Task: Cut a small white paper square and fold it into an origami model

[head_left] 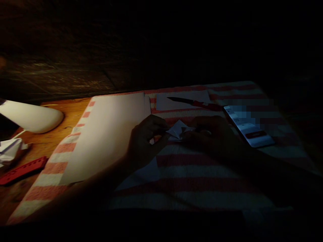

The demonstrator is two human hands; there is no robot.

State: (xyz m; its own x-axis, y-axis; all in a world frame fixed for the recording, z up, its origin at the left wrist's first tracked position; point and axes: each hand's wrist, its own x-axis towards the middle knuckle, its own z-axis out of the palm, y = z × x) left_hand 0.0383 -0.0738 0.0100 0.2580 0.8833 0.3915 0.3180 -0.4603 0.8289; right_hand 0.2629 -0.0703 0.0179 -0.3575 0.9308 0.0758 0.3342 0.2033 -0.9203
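In dim light, my left hand [147, 137] and my right hand [212, 134] meet over a red-and-white striped cloth [191, 174]. Both pinch a small folded piece of white paper [178, 129] held between their fingertips, just above the cloth. The left hand's fingers curl round the paper's left edge, and the right hand's fingers close on its right side. Much of the folded paper is hidden by the fingers.
A large white sheet [111, 131] lies left of the hands. Behind them a red-handled knife [194, 102] rests on another sheet. A phone [248, 126] lies at the right. On the wooden table [50, 137] at left sit a white lamp base [30, 116], crumpled paper [10, 149] and a red flat strip [22, 169].
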